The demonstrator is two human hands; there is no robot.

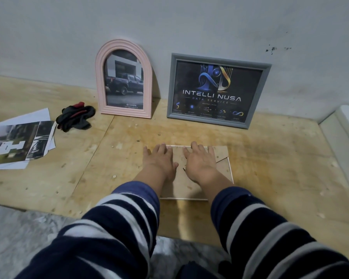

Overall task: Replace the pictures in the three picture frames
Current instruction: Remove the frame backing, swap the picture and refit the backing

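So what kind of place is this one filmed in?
Probably a makeshift workspace at home: a bare plywood board set against a scuffed grey wall, with loose prints and work gloves lying about. Hard to say more.

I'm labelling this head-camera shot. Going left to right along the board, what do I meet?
Loose printed pictures → black and red gloves → pink arched frame → left hand → right hand, both on the face-down frame → grey frame.

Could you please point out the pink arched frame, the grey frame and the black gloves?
pink arched frame [100, 81]: head view, left rim.
grey frame [170, 87]: head view, left rim.
black gloves [77, 118]: head view, middle.
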